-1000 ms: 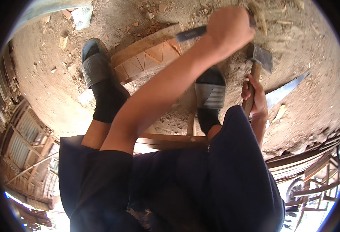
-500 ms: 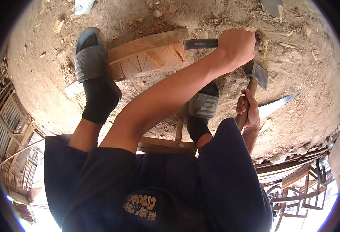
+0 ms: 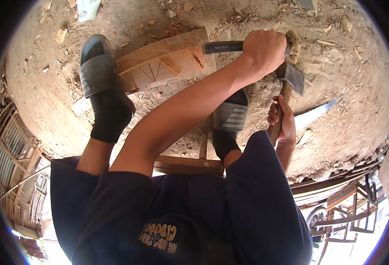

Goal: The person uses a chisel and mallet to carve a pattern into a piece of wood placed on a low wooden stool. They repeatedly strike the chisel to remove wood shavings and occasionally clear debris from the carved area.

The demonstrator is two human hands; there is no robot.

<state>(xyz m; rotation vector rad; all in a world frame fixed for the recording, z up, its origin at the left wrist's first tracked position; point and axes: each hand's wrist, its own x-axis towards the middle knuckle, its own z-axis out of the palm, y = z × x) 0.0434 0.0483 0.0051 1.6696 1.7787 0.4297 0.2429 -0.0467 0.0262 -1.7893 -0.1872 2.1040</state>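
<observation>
My left hand (image 3: pixel 264 49) is closed in a fist around a dark, flat metal bar (image 3: pixel 223 47), my arm reaching across to the right. One end of the bar points left and lies over the right end of a curved wooden block (image 3: pixel 159 59) with zigzag cuts along its near side. The bar's other end just shows past my fist, beside a tuft of fibre (image 3: pixel 294 43). Lower down, my right hand (image 3: pixel 285 119) grips the wooden handle of an adze-like tool (image 3: pixel 287 90). Its broad, flat metal head stands close below my left fist.
A saw blade (image 3: pixel 320 110) lies on the dirt floor to the right of my right hand. My left sandal (image 3: pixel 96 66) presses against the block's left end; my right sandal (image 3: pixel 232 115) is under my forearm. A wooden frame (image 3: pixel 190 165) sits near me. Chips and stones are scattered about.
The whole view has shifted slightly. Both hands keep their grips, with no clear movement against the block.
</observation>
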